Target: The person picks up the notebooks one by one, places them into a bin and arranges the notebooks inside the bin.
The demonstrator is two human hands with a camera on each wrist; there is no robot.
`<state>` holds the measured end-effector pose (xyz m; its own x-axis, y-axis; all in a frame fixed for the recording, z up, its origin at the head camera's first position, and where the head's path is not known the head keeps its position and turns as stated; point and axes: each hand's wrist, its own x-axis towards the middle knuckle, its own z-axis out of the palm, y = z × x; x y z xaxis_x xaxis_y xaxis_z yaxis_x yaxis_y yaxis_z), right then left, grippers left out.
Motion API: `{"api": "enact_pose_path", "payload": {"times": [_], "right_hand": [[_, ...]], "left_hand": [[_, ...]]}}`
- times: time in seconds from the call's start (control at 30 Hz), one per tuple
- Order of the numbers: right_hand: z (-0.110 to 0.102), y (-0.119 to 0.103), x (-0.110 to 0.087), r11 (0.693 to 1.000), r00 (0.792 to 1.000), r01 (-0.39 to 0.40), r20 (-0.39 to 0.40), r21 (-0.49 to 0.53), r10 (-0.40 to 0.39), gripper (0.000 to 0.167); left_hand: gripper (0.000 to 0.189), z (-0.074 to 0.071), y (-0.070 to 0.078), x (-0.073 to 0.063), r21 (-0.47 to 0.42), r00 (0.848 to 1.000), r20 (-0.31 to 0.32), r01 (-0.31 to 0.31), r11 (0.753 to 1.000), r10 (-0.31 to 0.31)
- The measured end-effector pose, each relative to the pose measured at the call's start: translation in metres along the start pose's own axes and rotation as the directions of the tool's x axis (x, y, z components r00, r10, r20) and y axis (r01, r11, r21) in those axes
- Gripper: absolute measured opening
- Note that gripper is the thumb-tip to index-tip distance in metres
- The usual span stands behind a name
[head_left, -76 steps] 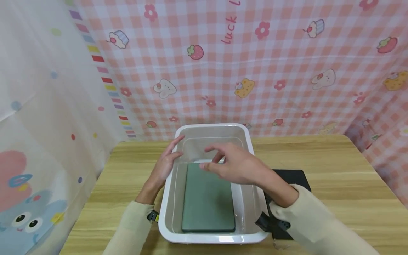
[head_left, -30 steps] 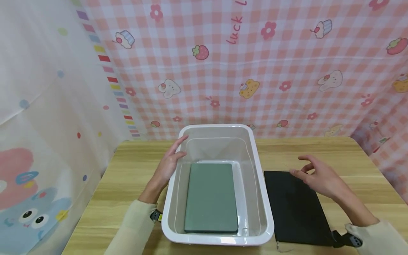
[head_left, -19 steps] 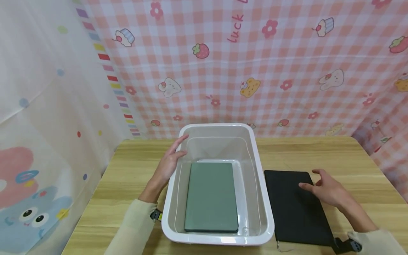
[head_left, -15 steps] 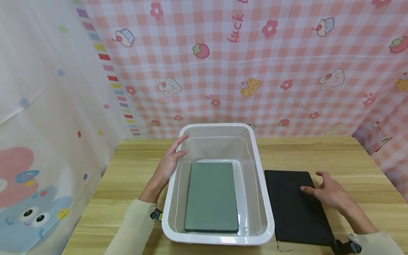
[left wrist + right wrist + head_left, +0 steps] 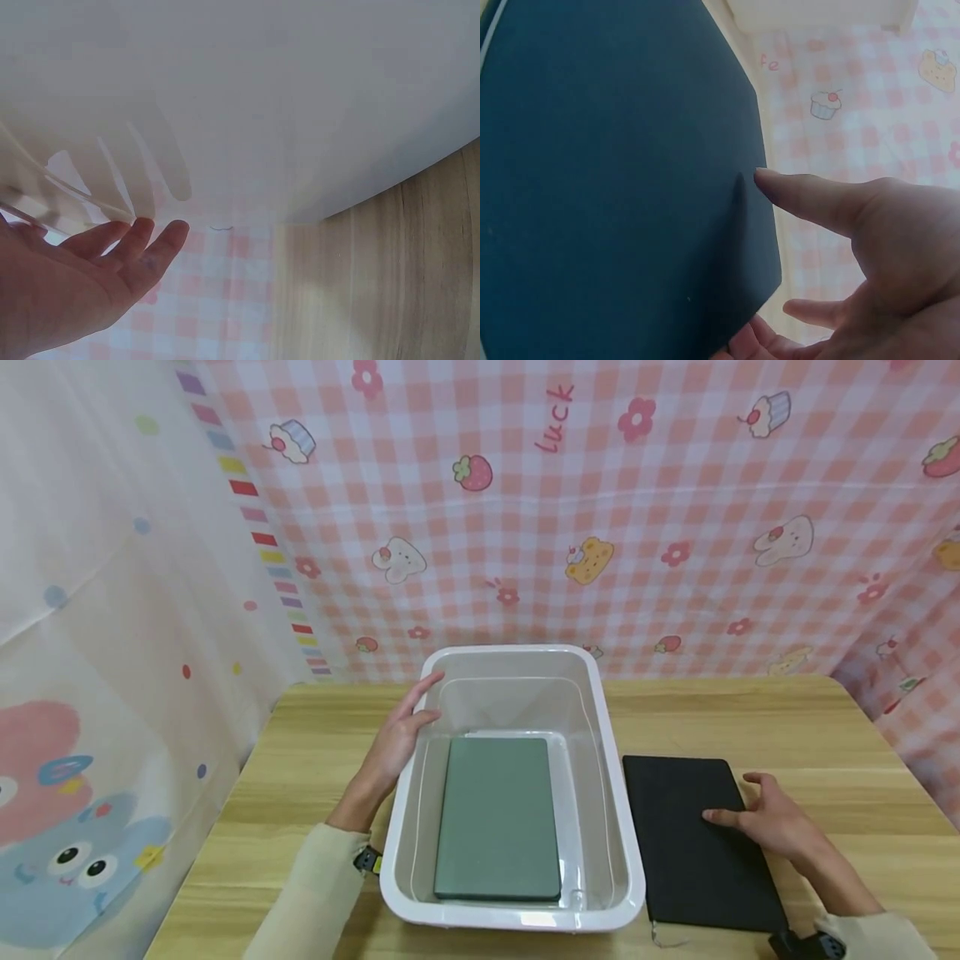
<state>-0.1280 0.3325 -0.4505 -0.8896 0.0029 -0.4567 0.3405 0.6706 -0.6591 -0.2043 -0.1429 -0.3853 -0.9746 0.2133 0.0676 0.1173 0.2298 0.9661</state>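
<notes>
My left hand holds the left rim of a white plastic basin. Its thumb lies over the rim, and in the left wrist view several fingertips touch the outer wall. Inside the basin a green hardcover notebook lies flat, towards the left side. To the basin's right, a black notebook with a ribbon end at its lower left corner lies on the table. My right hand is at its right edge, thumb over the cover, other fingers beside the edge; they look loosely spread, and no curled hold shows.
Both notebooks and the basin are on a wood-grain table. A pink checked cloth hangs behind it, and a white printed cloth hangs at the left.
My right hand has moved from above the basin out to the right and come down at the black notebook's right edge. My left hand stays on the basin's rim.
</notes>
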Motion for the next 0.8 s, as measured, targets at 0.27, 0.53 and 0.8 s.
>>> {"api": "enact_pose_path", "payload": {"times": [0.27,0.53,0.8], "right_hand": [[0.009,-0.004,-0.001,1.0,0.997,0.002,-0.077,-0.024,-0.004,0.119],[0.019,-0.01,-0.002,0.997,0.984,-0.049,-0.172,-0.058,0.039,0.12],[0.022,-0.013,-0.003,0.997,0.974,-0.059,-0.223,-0.052,0.046,0.114]], "left_hand": [[0.052,-0.001,-0.002,0.002,-0.024,1.0,0.014,0.007,1.0,-0.006],[0.052,-0.001,0.0,0.001,-0.038,1.0,0.018,0.013,0.999,-0.012],[0.052,0.0,-0.001,0.001,-0.021,1.0,0.007,0.009,1.0,-0.008]]}}
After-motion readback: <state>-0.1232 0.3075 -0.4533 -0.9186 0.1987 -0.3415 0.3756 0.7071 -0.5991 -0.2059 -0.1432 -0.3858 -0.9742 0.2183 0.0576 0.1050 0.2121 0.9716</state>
